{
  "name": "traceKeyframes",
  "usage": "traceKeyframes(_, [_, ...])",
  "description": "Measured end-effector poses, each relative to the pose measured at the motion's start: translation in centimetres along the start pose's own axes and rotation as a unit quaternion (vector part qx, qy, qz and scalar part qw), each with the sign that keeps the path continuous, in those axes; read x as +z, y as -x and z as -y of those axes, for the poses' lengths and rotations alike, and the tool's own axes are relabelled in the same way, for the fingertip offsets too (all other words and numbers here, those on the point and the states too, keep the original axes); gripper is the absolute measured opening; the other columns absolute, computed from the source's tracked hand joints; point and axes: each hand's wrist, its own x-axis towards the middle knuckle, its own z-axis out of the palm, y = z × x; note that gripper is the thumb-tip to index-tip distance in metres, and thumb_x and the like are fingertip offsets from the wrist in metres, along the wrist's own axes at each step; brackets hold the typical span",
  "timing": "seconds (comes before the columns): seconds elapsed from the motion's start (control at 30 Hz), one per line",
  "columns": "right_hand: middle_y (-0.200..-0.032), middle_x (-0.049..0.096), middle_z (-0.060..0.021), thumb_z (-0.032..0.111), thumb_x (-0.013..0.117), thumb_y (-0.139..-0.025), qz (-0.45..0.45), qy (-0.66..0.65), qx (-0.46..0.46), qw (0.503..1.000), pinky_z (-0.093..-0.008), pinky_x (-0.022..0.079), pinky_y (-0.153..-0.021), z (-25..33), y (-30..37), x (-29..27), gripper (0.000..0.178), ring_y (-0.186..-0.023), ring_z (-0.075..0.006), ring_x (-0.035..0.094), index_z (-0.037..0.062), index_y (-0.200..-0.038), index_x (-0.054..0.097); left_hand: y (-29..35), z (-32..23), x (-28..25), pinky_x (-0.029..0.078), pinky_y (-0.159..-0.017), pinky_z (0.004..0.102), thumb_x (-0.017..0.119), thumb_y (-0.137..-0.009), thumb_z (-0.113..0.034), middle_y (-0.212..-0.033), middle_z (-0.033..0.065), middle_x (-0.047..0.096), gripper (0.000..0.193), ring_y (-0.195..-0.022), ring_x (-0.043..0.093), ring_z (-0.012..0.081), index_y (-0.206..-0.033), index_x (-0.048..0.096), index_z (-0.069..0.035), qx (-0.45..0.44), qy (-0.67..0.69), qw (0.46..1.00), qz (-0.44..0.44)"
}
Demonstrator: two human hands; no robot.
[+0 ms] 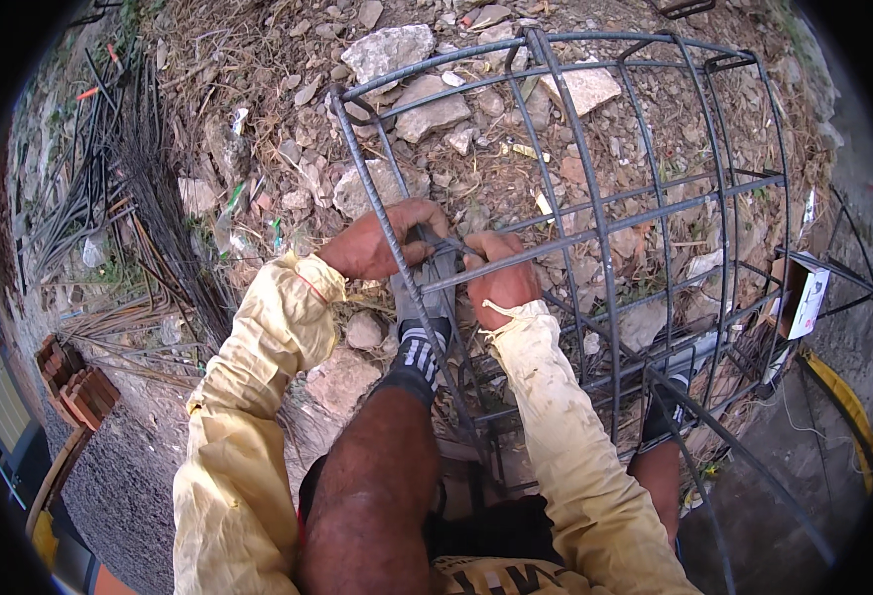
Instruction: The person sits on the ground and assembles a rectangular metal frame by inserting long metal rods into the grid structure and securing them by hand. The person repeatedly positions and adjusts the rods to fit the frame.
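A cage of dark steel rebar (pixel 605 253), made of long bars joined by square hoops, lies in front of me. My left hand (pixel 382 241) reaches behind its nearest left hoop, with fingers bent inward near the end of a lengthwise bar. Close by, my right hand (pixel 504 280) is closed at that same bar, its fingertips facing the left ones. Whatever is pinched between the fingertips is too small and covered to make out. My grey shoe (pixel 407 300) and striped sock (pixel 422 359) are just below the hands.
Rocks (pixel 389 55) and rubble cover the ground beyond and under the cage. Bundled rods and wire (pixel 149 188) lie at left, above a stack of red bricks (pixel 81 389). A white box (pixel 806 297) and a curved yellow strip (pixel 848 412) are at right.
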Motion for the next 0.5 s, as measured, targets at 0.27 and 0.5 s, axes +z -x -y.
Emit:
traceKeyframes(0.27, [-0.093, 0.059, -0.0167, 0.008, 0.067, -0.078, 0.068, -0.003, -0.063, 0.996, -0.0477, 0.048, -0.075, -1.7, -3.0, 0.1, 0.013, -0.086, -0.0386, 0.060, 0.0075, -0.090, 0.064, 0.0, -0.8, -1.8, 0.049, -0.084, 0.0390, 0.063, -0.089, -0.014, -0.100, 0.0090, 0.061, 0.016, -0.095, 0.063, 0.0284, -0.102, 0.072, -0.013, 0.082, -0.066, 0.991, 0.080])
traceKeyframes(0.5, [-0.083, 0.061, -0.0170, 0.012, 0.071, -0.073, 0.065, -0.001, -0.045, 0.997, -0.0453, 0.048, -0.073, -2.6, -3.9, 1.1, 0.012, -0.081, -0.0368, 0.061, 0.0049, -0.080, 0.064, -2.1, -1.9, -2.0, 0.050, -0.078, 0.0415, 0.060, -0.090, -0.028, -0.098, 0.0089, 0.058, 0.018, -0.089, 0.062, 0.0319, -0.096, 0.071, -0.015, 0.088, -0.320, 0.931, 0.150])
